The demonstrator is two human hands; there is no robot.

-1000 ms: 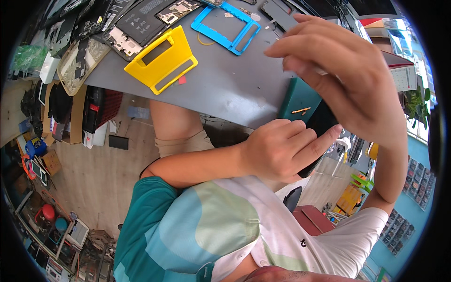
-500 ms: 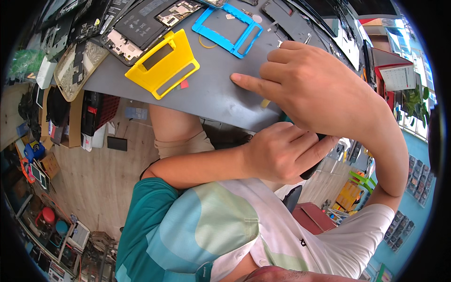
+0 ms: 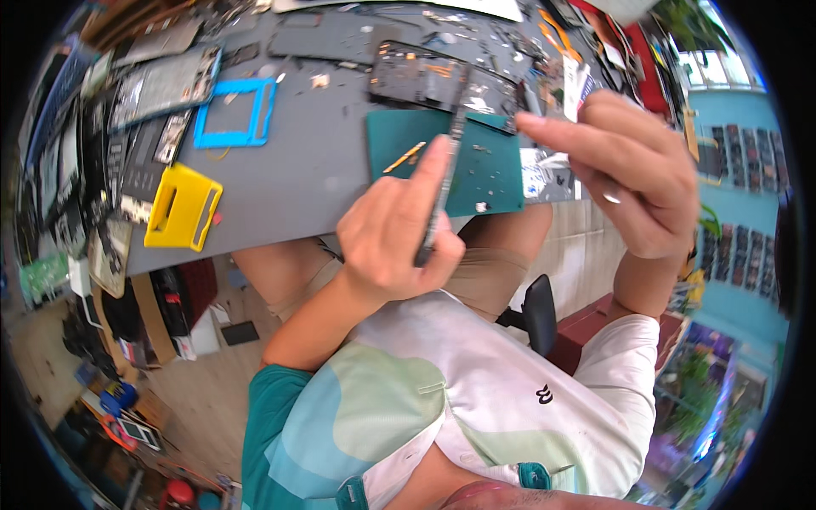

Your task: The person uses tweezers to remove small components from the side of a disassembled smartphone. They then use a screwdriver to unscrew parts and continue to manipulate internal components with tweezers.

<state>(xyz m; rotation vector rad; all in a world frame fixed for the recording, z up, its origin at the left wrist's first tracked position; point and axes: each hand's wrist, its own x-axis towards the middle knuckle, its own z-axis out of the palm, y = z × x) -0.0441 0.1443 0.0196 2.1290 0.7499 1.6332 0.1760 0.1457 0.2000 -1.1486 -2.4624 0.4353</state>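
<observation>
My left hand (image 3: 387,234) grips a slim dark phone (image 3: 448,174), seen almost edge-on and tilted upright, with the thumb on one side and fingers on the other. Its flat faces cannot be made out. Behind it, a green mat (image 3: 497,174) lies on the desk with small parts and a thin gold strip (image 3: 405,156) on it. My right hand (image 3: 637,174) is raised to the right of the mat, somewhat blurred. Its index finger stretches left while other fingers curl, and nothing shows between them. An opened phone housing (image 3: 416,75) lies at the mat's far edge.
A yellow stand (image 3: 184,208) and a blue frame (image 3: 234,113) lie on the desk's left part. Several taken-apart phones (image 3: 166,89) crowd the far left. Orange-handled tweezers or pliers (image 3: 557,36) lie at the far right. The desk's front edge (image 3: 297,238) is above my legs.
The view has swung right and the green mat has come into sight. My hands have moved apart: the left has raised the phone, and the right has gone right, away from it.
</observation>
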